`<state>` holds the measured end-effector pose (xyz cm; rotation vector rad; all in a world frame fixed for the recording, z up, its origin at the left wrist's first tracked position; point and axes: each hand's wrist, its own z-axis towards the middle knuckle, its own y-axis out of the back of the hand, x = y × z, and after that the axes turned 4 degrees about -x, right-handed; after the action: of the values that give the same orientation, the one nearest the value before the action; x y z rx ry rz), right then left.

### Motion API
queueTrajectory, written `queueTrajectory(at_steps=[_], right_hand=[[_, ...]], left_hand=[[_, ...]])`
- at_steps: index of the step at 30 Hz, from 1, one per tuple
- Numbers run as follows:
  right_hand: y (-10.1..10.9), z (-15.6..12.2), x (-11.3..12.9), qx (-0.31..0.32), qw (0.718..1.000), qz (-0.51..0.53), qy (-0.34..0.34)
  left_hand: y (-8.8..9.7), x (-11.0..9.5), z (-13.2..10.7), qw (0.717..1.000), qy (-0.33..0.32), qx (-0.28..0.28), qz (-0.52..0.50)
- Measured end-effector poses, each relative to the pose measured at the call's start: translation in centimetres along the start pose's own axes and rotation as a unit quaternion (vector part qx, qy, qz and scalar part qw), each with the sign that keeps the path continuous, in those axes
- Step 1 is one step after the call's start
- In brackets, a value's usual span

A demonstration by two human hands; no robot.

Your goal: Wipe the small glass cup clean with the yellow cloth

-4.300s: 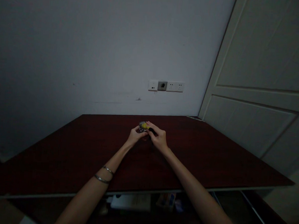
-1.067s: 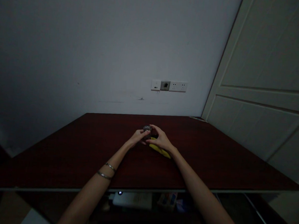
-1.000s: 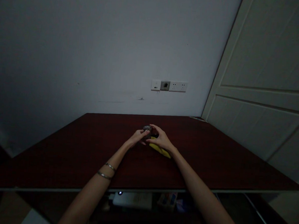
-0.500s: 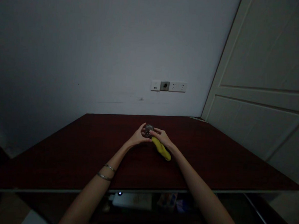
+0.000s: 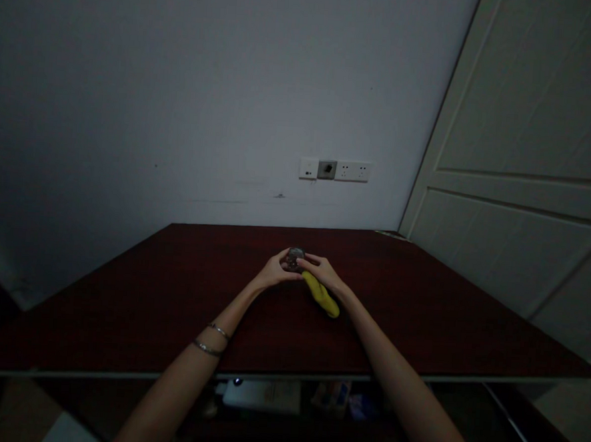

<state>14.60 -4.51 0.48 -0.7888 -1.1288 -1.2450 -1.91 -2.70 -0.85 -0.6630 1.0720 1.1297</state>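
Note:
Both hands meet over the middle of the table (image 5: 181, 294). My left hand (image 5: 272, 271) curves around the left side of a small, dark, shiny round glass-like object (image 5: 296, 256); its exact kind is too dim to make out. On the other side, my right hand (image 5: 322, 271) has its fingers against the same object. A yellow cloth (image 5: 323, 299), bunched into a long strip, comes out from under the right hand and trails toward me. The fingers partly hide both the object and the cloth's upper end.
Behind the table stands a pale wall with a row of sockets (image 5: 352, 171). A white panelled door (image 5: 514, 248) borders the right side. Below the table's front edge, an open drawer or shelf holds a white box (image 5: 263, 396) and small packets (image 5: 331, 395).
The hands keep nearly the same place and grip. The dark object is turned or tilted slightly between the fingers, and the whole view has shifted a little.

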Motion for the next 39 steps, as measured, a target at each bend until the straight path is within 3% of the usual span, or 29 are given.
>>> queueTrajectory(at_steps=[6, 14, 23, 27, 30, 33, 36, 39], right_hand=[[0.7, 0.4, -0.4, -0.05, 0.996, -0.056, -0.051], [3.1, 0.5, -0.6, -0.106, 0.975, -0.14, -0.133], [3.6, 0.2, -0.9, -0.045, 0.981, -0.038, -0.187], [3.7, 0.7, -0.8, -0.063, 0.988, 0.034, -0.136], [3.6, 1.5, -0.2, -0.13, 0.987, 0.063, -0.066], [2.8, 2.2, 1.0, -0.201, 0.979, 0.009, 0.039], [1.2, 2.4, 2.1, -0.18, 0.967, -0.088, 0.157], [-0.5, 2.2, 2.6, -0.126, 0.952, -0.164, 0.226]], left_hand=[[-0.1, -0.1, 0.1, 0.999, 0.014, -0.043, -0.021], [0.2, 0.7, 0.6, 0.994, -0.02, -0.11, -0.013], [0.3, 0.7, 0.7, 0.99, -0.01, -0.137, 0.008], [0.3, 0.9, 0.7, 0.99, 0.003, -0.139, -0.003], [0.3, 0.9, 0.6, 0.992, -0.003, -0.127, 0.011], [0.2, 0.6, 0.4, 0.994, -0.015, -0.106, 0.026], [-0.1, 0.4, 0.1, 0.996, -0.029, -0.079, 0.031], [-0.3, 0.3, 0.0, 0.997, -0.04, -0.065, 0.015]])
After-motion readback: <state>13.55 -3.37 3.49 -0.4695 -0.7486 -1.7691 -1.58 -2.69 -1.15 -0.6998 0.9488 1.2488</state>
